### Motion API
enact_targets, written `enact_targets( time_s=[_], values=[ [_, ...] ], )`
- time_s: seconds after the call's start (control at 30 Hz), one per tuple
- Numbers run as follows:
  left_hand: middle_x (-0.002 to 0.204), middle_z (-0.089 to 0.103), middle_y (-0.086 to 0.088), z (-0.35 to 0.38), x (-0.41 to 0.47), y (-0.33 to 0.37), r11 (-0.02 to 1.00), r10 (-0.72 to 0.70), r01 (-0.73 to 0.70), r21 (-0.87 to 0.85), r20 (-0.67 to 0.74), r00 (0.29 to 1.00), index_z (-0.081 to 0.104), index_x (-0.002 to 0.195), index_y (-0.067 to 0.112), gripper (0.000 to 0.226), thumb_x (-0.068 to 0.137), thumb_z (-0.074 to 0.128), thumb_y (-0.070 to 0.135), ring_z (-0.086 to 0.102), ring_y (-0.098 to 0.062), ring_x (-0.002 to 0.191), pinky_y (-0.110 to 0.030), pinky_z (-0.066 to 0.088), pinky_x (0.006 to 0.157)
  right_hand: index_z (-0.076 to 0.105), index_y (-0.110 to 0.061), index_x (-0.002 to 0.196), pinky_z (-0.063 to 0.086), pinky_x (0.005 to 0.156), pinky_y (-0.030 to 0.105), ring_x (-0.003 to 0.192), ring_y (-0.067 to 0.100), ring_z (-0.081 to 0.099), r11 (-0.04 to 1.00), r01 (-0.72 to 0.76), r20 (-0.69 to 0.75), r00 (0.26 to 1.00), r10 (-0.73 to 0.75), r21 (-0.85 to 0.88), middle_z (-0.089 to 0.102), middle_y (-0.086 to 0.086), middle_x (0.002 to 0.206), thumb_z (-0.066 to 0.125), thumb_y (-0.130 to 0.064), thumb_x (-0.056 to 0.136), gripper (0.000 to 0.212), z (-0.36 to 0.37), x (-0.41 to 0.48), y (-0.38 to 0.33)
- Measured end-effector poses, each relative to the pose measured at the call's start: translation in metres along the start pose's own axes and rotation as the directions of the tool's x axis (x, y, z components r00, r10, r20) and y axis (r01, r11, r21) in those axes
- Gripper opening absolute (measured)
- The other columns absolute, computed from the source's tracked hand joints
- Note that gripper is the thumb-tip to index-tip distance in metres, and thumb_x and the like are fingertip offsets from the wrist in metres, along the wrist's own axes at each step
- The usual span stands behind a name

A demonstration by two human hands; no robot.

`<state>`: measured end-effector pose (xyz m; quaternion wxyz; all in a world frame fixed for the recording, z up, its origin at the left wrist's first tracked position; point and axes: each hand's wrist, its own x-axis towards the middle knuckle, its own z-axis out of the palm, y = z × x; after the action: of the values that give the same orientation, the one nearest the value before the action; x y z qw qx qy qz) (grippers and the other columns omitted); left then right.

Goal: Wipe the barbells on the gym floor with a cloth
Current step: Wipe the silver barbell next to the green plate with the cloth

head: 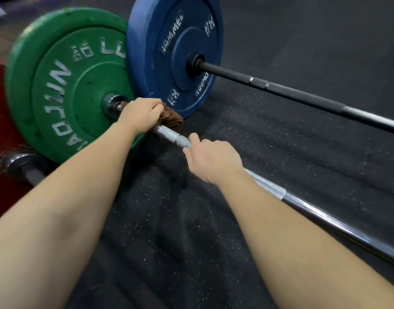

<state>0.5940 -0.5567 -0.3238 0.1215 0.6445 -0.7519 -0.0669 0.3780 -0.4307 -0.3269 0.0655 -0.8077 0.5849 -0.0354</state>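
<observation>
Far barbell behind near barbell, both on floor; cloth on near barbell beside its plate.

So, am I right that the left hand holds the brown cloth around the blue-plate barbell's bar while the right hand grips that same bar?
Not quite: the head view shows the left hand holding the brown cloth around the bar of the barbell with the green plate, not the blue plate. The right hand does grip that same bar.
</observation>
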Motion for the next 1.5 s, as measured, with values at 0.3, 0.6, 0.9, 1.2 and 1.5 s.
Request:
enact_targets(
  time_s=[0.3, 0.6, 0.9, 1.2, 1.5],
  values=[
    [0.106, 0.073, -0.004, -0.001, 0.003, 0.013, 0.995, -0.028, 0.021, 0.097, 0.068, 0.997, 0.068, 0.078, 0.026, 0.038, 0.080, 0.034, 0.043, 0.060, -0.035, 0.104, -0.041, 0.043, 0.084, 0.036, -0.017, 0.098, 0.033, 0.062, 0.040, 0.053, 0.022, 0.034, 0.997, -0.049, 0.017, 0.999, 0.048, 0.063, 0.053, 0.003, 0.085, 0.029, -0.044, 0.107, 0.030, -0.004, -0.002, -0.002],
    [0.071, 0.062, 0.003, 0.029, -0.037, 0.067, 0.987, 0.097, -0.100, -0.129, -0.026, 0.995, 0.045, 0.061, 0.025, 0.024, 0.080, 0.037, 0.037, 0.056, -0.028, 0.083, -0.043, 0.040, 0.072, 0.043, -0.017, 0.096, 0.038, 0.065, 0.039, 0.073, 0.029, 0.052, 0.991, -0.060, 0.013, 0.998, 0.059, 0.122, 0.068, 0.006, 0.103, 0.034, -0.042, 0.104, 0.028, -0.005, -0.002, -0.003],
    [0.050, 0.044, 0.007, 0.035, -0.034, 0.064, 0.959, 0.067, -0.111, -0.261, -0.170, 0.983, 0.050, 0.052, 0.038, 0.030, 0.081, 0.046, 0.029, 0.045, -0.023, 0.065, -0.039, 0.029, 0.061, 0.048, -0.019, 0.114, 0.040, 0.064, 0.039, 0.082, 0.028, 0.065, 0.999, -0.045, 0.006, 0.999, 0.046, -0.030, 0.065, 0.001, 0.106, 0.028, -0.057, 0.106, 0.043, -0.001, -0.027, 0.018],
    [0.064, 0.058, 0.005, 0.030, -0.034, 0.068, 0.977, 0.053, -0.076, -0.199, -0.118, 0.992, 0.045, 0.051, 0.026, 0.031, 0.082, 0.041, 0.032, 0.056, -0.029, 0.077, -0.042, 0.039, 0.068, 0.033, -0.020, 0.095, 0.033, 0.052, 0.035, 0.058, 0.026, 0.046, 0.967, -0.178, 0.053, 0.980, 0.190, -0.182, 0.043, -0.005, 0.066, 0.016, -0.075, 0.096, 0.058, -0.012, -0.113, 0.081],
    [0.085, 0.067, 0.001, 0.027, -0.033, 0.079, 0.996, 0.084, -0.083, -0.022, 0.056, 0.995, 0.059, 0.069, 0.020, 0.033, 0.083, 0.034, 0.037, 0.059, -0.031, 0.089, -0.044, 0.040, 0.075, 0.030, -0.015, 0.070, 0.006, 0.045, 0.017, 0.037, 0.009, -0.003, 0.989, -0.139, -0.312, 0.943, 0.116, -0.051, 0.001, -0.010, 0.047, 0.066, -0.062, 0.084, 0.061, 0.013, -0.116, 0.082]
  ],
)
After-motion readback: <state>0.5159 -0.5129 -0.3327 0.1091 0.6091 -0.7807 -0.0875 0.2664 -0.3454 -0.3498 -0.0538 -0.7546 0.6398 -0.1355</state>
